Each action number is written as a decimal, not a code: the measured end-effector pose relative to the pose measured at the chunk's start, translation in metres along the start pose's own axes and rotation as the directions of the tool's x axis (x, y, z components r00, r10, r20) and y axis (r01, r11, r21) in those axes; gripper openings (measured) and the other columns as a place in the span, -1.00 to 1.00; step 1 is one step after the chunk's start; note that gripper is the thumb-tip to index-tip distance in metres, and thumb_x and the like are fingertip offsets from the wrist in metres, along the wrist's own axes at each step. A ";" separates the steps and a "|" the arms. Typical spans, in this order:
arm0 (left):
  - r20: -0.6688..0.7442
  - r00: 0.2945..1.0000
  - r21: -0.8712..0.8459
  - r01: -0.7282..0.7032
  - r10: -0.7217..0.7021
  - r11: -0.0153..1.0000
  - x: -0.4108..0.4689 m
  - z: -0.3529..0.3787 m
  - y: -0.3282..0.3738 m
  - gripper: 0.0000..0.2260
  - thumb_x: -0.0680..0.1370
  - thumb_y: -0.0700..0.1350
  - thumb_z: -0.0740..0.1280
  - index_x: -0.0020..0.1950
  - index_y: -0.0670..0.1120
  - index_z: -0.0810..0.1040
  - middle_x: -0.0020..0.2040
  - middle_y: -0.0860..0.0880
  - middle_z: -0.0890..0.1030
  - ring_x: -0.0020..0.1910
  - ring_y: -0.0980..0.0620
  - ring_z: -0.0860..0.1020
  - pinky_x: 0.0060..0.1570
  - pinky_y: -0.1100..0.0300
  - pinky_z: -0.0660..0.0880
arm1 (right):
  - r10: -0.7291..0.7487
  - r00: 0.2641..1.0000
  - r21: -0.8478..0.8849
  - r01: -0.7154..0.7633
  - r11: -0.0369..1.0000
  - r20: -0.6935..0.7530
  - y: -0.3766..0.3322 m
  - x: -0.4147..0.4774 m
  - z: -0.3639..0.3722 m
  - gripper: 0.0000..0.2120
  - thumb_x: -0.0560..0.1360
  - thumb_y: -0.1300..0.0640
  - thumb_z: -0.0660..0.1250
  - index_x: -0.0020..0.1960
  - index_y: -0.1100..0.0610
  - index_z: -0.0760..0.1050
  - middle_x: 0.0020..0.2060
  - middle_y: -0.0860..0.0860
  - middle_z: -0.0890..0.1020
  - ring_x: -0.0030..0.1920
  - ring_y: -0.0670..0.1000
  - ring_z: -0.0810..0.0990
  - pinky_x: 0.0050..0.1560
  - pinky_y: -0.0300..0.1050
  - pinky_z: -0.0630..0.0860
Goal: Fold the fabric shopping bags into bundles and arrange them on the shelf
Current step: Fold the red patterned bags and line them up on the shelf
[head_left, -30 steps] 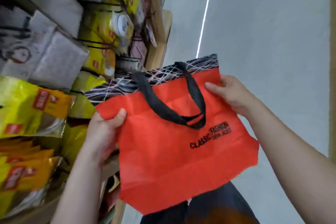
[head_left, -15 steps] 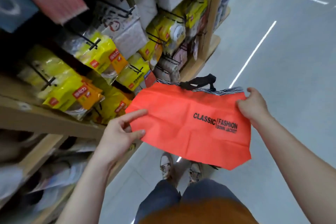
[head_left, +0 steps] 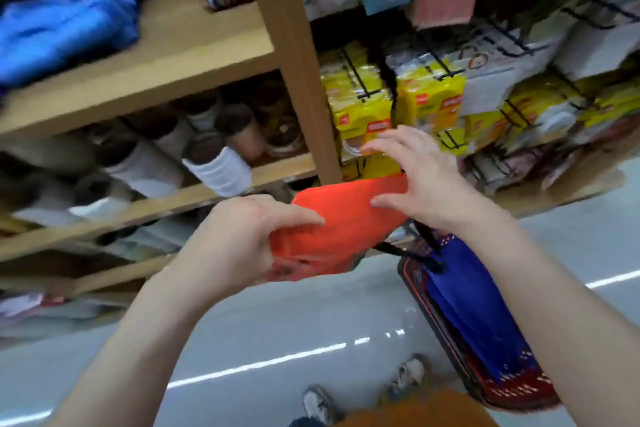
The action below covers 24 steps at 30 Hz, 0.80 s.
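While the left hand (head_left: 239,239) pinches the folded orange fabric bag (head_left: 346,218), the right hand (head_left: 419,180) touches it, fingers spread.

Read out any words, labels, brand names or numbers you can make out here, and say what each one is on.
No text here is sharp enough to quote.
Yellow packets on the hooks: red labels, too blurred to read.
Orange bag: folded, no print showing.
Blue bag: patterned border only, no legible words.

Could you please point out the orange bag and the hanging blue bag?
orange bag (head_left: 346,229), head view, middle of its folded panel.
hanging blue bag (head_left: 464,305), head view, its blue side panel.
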<state>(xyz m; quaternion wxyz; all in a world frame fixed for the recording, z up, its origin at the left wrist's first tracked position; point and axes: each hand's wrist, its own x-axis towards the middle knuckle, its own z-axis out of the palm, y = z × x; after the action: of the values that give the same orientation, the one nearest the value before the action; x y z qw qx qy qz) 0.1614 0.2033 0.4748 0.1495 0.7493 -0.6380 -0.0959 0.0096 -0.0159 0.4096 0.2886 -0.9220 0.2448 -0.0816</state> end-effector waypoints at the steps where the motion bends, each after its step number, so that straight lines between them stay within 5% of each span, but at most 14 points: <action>1: -0.052 0.998 0.027 0.036 -0.035 0.999 -0.020 -0.009 -0.013 -0.60 0.27 -0.12 0.44 0.08 0.16 0.65 -0.20 0.10 0.63 -0.23 0.04 0.59 -0.24 0.27 0.46 | -0.013 1.000 -0.012 0.013 1.000 0.027 -0.015 0.009 0.008 -0.66 0.40 -0.10 0.50 0.12 -0.24 0.49 0.27 -0.11 0.51 0.39 0.05 0.37 0.33 0.26 0.31; 3: -0.181 0.974 0.065 0.149 -0.135 0.987 -0.063 -0.028 -0.036 -0.50 0.18 -0.33 0.28 0.01 0.03 0.72 -0.23 0.09 0.60 -0.20 0.09 0.51 -0.22 0.34 0.39 | -0.058 0.993 0.051 0.053 0.997 0.106 -0.047 0.020 0.030 -0.90 0.45 -0.04 0.47 -0.15 -0.13 0.54 -0.05 -0.14 0.64 0.08 0.01 0.57 0.16 0.13 0.47; 6: -0.324 0.910 0.031 0.283 -0.258 0.959 -0.130 -0.054 -0.062 -0.47 0.12 -0.35 0.18 -0.05 -0.05 0.73 -0.23 0.09 0.57 -0.19 0.11 0.49 -0.16 0.40 0.38 | -0.158 0.963 0.114 0.135 0.984 0.221 -0.107 0.025 0.067 -0.93 0.46 0.07 0.47 -0.17 -0.03 0.59 -0.18 -0.11 0.65 -0.08 -0.06 0.59 0.04 0.04 0.53; 11: -0.465 0.775 -0.027 0.470 -0.427 0.882 -0.241 -0.086 -0.101 -0.51 0.20 -0.23 0.10 -0.05 -0.06 0.73 -0.24 0.09 0.56 -0.17 0.12 0.50 -0.11 0.21 0.45 | -0.288 0.896 0.184 0.238 0.954 0.338 -0.214 0.026 0.125 -0.97 0.51 0.04 0.43 -0.05 -0.06 0.62 -0.15 -0.15 0.65 -0.09 -0.12 0.59 0.03 -0.03 0.54; 16: -0.582 0.684 0.206 0.647 -0.440 0.734 -0.329 -0.114 -0.140 -0.65 0.33 -0.29 0.17 -0.09 -0.08 0.70 0.06 -0.10 0.61 0.10 -0.14 0.51 0.15 -0.03 0.49 | -0.538 0.827 -0.089 0.556 0.827 0.162 -0.327 0.031 0.159 -0.86 0.54 0.07 0.34 0.06 -0.05 0.63 -0.06 -0.02 0.67 0.01 0.10 0.59 -0.03 -0.04 0.48; 18: -0.592 0.698 0.168 0.594 -0.401 0.787 -0.336 -0.118 -0.138 -0.83 0.42 -0.25 0.29 -0.10 -0.10 0.65 0.09 -0.09 0.59 0.14 -0.10 0.51 0.19 0.05 0.44 | -0.659 0.738 -0.213 0.674 0.707 0.145 -0.373 0.032 0.166 -0.79 0.50 0.11 0.33 0.10 -0.06 0.63 -0.05 0.01 0.67 0.03 0.18 0.60 -0.08 -0.04 0.49; 21: -0.549 0.739 0.117 0.531 -0.391 0.839 -0.336 -0.112 -0.137 -0.95 0.47 -0.18 0.28 -0.09 -0.07 0.47 -0.08 -0.02 0.57 -0.05 -0.09 0.55 -0.05 0.01 0.49 | -0.794 0.592 -0.234 0.799 0.554 0.142 -0.434 0.032 0.172 -0.79 0.40 0.20 0.38 -0.01 0.00 0.66 -0.16 0.06 0.69 -0.09 0.22 0.63 -0.19 -0.05 0.46; 24: -0.629 0.577 -0.187 0.539 -0.522 0.821 -0.346 -0.119 -0.144 -0.93 0.59 -0.13 0.21 -0.06 0.03 0.36 -0.20 -0.01 0.62 -0.24 -0.04 0.57 -0.25 -0.02 0.50 | -0.820 0.555 -0.227 0.824 0.519 0.141 -0.476 0.038 0.175 -0.84 0.42 0.15 0.37 -0.03 0.00 0.65 -0.16 0.06 0.68 -0.07 0.22 0.61 -0.18 -0.02 0.45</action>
<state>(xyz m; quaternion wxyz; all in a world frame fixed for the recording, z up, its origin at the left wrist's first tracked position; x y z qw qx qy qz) 0.2771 0.5770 0.5198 0.3181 0.8911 -0.2917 0.1401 0.2862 0.3909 0.5388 0.0911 -0.9584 -0.2129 -0.1671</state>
